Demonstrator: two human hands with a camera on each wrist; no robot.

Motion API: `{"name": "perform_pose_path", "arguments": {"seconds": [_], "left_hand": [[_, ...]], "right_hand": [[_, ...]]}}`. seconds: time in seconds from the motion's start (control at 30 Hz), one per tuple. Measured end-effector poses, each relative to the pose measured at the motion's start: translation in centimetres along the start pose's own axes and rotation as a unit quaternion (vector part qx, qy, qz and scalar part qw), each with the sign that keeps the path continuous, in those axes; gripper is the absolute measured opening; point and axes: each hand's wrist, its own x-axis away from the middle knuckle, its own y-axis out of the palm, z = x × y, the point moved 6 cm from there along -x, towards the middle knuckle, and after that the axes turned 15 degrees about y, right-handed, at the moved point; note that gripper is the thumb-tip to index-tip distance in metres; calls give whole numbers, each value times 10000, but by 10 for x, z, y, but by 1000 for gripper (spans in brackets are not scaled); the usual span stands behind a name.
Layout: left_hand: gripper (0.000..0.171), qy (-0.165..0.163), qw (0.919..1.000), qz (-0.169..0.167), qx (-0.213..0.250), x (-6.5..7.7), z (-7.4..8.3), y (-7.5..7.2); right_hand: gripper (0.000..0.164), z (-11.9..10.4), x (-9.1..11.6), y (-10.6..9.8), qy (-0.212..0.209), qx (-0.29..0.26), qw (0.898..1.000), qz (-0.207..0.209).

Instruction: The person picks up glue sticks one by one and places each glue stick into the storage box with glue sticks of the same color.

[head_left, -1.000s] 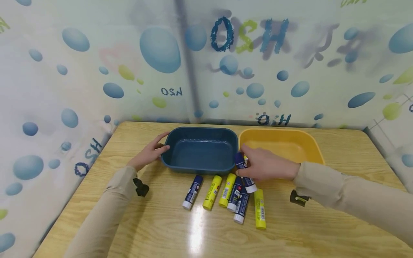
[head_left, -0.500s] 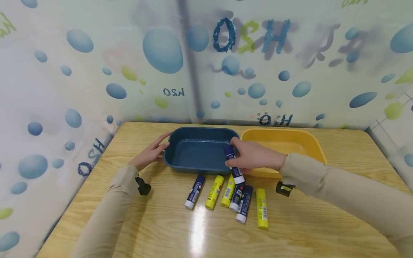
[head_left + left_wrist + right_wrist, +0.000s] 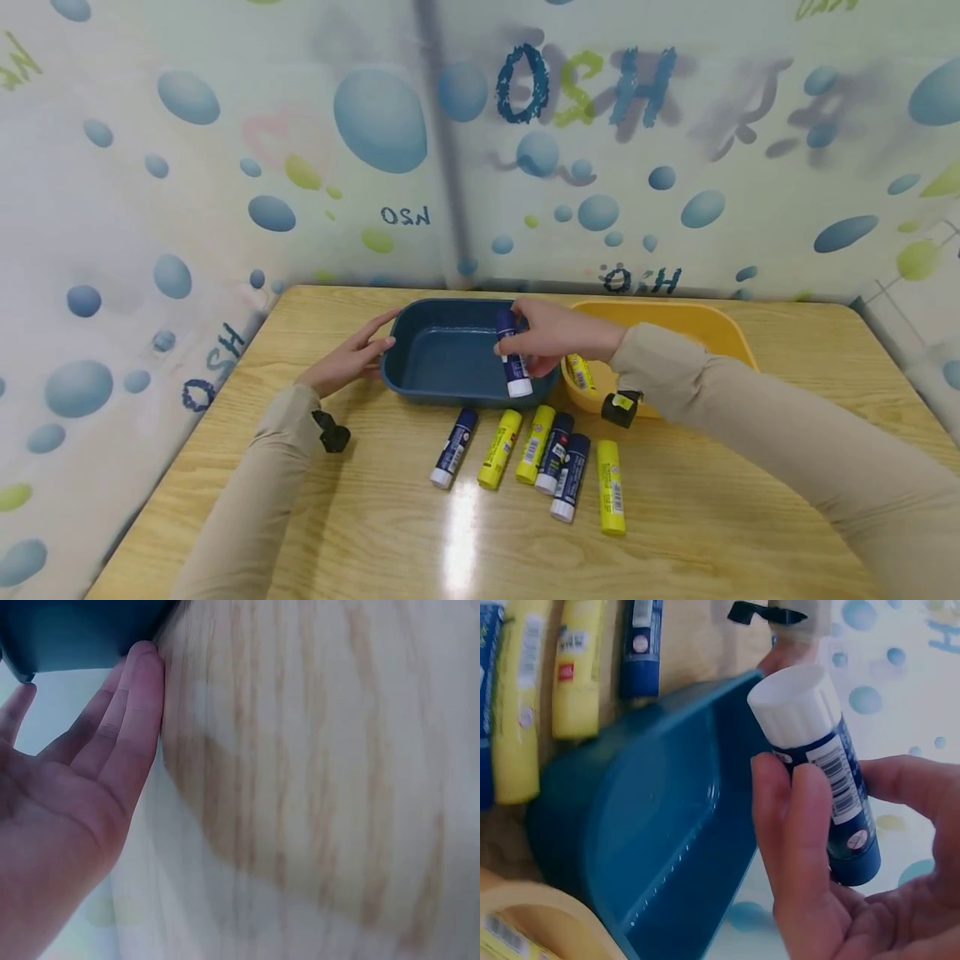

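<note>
My right hand [image 3: 558, 332] pinches a dark blue glue stick [image 3: 513, 354] with a white end over the right part of the dark blue bin [image 3: 420, 387]. In the right wrist view that glue stick [image 3: 840, 787] tilts between thumb and fingers, white end up in the picture, above the bin's inside. At the bin's left end, my left hand [image 3: 345, 362] rests with fairly straight fingers against the outer wall; the left wrist view shows its fingers [image 3: 139, 712] along the side. The visible floor of the bin holds nothing.
A yellow bin [image 3: 720, 333] stands right of the blue one, with a yellow glue stick [image 3: 581, 372] in it. In front lie several more: a blue glue stick [image 3: 454, 447] leftmost, a yellow glue stick [image 3: 611, 487] rightmost, others between them. A printed curtain [image 3: 480, 167] hangs behind the table.
My right hand has carried the blue glue stick leftward, from the near edge between the bins to over the blue bin. The yellow glue stick in the yellow bin has come into clearer view. My left hand stays put.
</note>
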Motion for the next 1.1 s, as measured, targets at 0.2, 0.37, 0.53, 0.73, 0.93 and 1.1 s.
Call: {"name": "perform_pose_path", "arguments": {"seconds": [0.2,0.37,0.53,0.73,0.93,1.1], "left_hand": [[63,12,10000,-7,-51,1,2,0],[64,-38,9992,-5,-398,1,4,-1],[64,-146,9984,46,-540,-1,3,-1],[66,-135,9988,-33,-479,-1,1,2],[68,-153,9989,-68,-437,-1,-1,1],[69,-172,9991,-126,-365,0,-3,-2]], "right_hand": [[56,-8,-21,-5,167,52,9996,238],[55,-8,-46,-1,419,67,9986,308],[44,-18,-67,4,448,202,9982,340],[35,-26,-87,13,593,213,9980,89],[35,-25,-103,25,841,322,9958,-162],[37,-22,-114,26,990,241,9947,-153]]}}
